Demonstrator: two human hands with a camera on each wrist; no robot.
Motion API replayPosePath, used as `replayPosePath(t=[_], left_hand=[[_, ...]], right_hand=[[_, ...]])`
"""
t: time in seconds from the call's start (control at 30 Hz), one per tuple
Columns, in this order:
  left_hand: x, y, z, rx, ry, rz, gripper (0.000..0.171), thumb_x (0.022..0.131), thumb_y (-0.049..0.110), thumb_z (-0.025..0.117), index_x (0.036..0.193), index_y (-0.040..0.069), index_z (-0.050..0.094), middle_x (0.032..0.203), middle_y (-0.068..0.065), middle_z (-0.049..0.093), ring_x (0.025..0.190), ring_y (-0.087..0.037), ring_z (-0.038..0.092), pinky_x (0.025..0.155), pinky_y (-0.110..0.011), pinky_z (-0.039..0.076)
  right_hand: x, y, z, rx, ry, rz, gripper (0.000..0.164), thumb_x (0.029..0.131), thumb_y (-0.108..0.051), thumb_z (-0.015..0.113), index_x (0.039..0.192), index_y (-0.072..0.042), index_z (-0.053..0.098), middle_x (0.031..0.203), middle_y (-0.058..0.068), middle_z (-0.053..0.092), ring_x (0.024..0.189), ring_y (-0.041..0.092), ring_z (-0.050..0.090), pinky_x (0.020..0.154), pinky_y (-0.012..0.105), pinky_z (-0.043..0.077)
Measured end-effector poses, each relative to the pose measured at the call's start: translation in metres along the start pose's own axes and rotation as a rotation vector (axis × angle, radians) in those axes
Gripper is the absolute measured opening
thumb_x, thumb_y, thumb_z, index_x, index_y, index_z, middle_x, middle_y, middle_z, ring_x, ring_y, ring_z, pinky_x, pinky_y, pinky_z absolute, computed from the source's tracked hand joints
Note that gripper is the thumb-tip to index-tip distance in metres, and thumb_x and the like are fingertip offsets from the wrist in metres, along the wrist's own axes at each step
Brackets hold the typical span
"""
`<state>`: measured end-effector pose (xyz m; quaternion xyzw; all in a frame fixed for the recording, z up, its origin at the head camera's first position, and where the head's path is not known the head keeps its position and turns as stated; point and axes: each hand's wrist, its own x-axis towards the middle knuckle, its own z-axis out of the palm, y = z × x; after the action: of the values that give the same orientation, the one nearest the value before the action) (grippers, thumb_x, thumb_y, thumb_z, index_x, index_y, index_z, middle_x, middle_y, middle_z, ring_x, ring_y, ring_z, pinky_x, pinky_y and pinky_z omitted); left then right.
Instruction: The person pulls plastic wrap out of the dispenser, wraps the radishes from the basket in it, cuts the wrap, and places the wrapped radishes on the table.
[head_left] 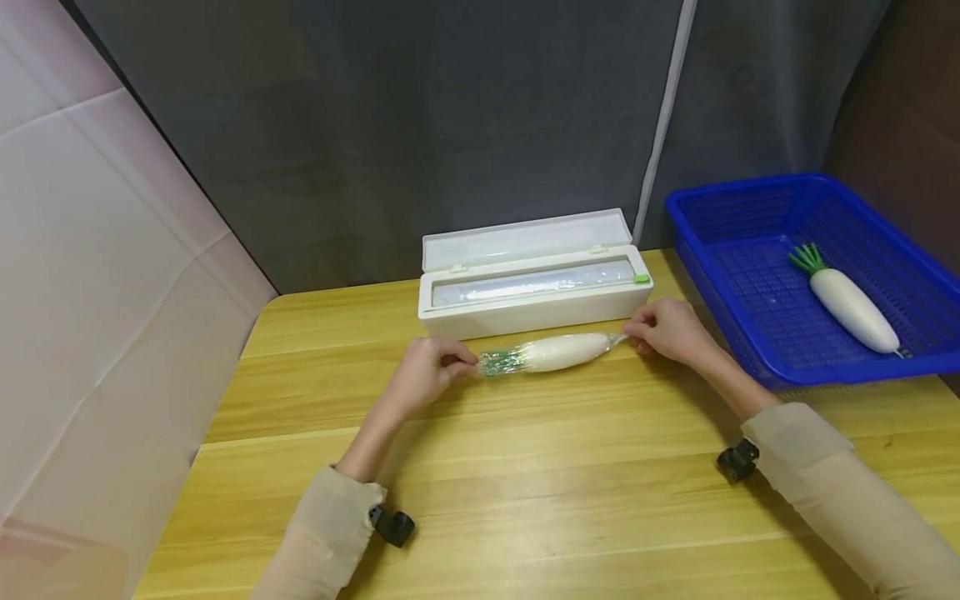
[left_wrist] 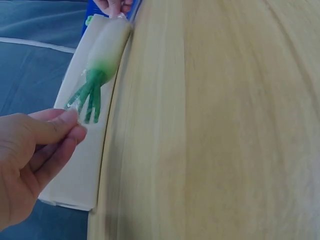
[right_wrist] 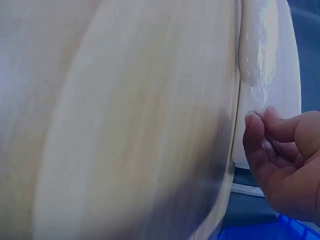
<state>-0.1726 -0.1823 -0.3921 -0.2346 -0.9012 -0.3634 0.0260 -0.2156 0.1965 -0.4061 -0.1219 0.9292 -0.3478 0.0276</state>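
Note:
A white radish with green leaf stems, wrapped in clear plastic film, is stretched between both hands in front of the white box. My left hand pinches the film at the leafy end, thumb against fingertips. At the root tip, my right hand pinches the twisted film end. The left wrist view shows the green stems under the film close to the left fingertips. In the right wrist view the thumb and index finger of the right hand meet on the film.
Behind the radish stands a white cling film box, its lid raised, with a roll of film inside and a green slider at its right end. To the right, a blue basket holds another radish. A dark panel rises behind the wooden table.

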Motion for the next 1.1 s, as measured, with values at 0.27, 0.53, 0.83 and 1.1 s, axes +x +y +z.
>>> replayPosePath(t=[0.27, 0.53, 0.83, 1.1], left_hand=[[0.001, 0.002, 0.002, 0.057, 0.021, -0.002, 0.005, 0.084, -0.001, 0.080, 0.081, 0.003, 0.079, 0.083, -0.006, 0.075, 0.076, -0.014, 0.070, 0.068, -0.027, 0.058], [-0.001, -0.004, 0.003, -0.010, -0.046, -0.054, 0.005, 0.088, 0.008, 0.079, 0.087, 0.004, 0.076, 0.086, -0.002, 0.074, 0.078, -0.016, 0.070, 0.072, -0.028, 0.057], [-0.001, -0.004, 0.006, -0.154, -0.131, -0.095, 0.018, 0.099, 0.004, 0.064, 0.114, -0.004, 0.059, 0.102, -0.014, 0.070, 0.093, -0.027, 0.070, 0.081, -0.036, 0.058], [0.004, -0.001, 0.012, -0.068, -0.200, -0.085, 0.055, 0.096, 0.018, 0.071, 0.138, -0.011, 0.050, 0.104, -0.012, 0.065, 0.095, -0.025, 0.066, 0.086, -0.038, 0.055]], right_hand=[[-0.001, 0.000, 0.002, 0.000, -0.058, 0.004, 0.036, 0.102, -0.021, 0.061, 0.070, -0.006, 0.068, 0.058, -0.001, 0.059, 0.052, 0.012, 0.053, 0.049, 0.026, 0.036], [0.002, 0.003, 0.004, -0.029, -0.110, -0.138, 0.023, 0.102, -0.020, 0.061, 0.098, -0.001, 0.074, 0.074, 0.006, 0.066, 0.066, 0.016, 0.058, 0.065, 0.032, 0.046], [0.005, 0.000, 0.013, 0.021, -0.142, -0.299, 0.045, 0.093, -0.021, 0.074, 0.129, 0.004, 0.065, 0.123, 0.019, 0.068, 0.109, 0.034, 0.065, 0.096, 0.051, 0.050], [0.008, -0.007, 0.020, 0.004, -0.187, -0.369, 0.057, 0.082, -0.022, 0.085, 0.130, 0.001, 0.065, 0.125, 0.016, 0.067, 0.111, 0.031, 0.062, 0.096, 0.049, 0.049]])
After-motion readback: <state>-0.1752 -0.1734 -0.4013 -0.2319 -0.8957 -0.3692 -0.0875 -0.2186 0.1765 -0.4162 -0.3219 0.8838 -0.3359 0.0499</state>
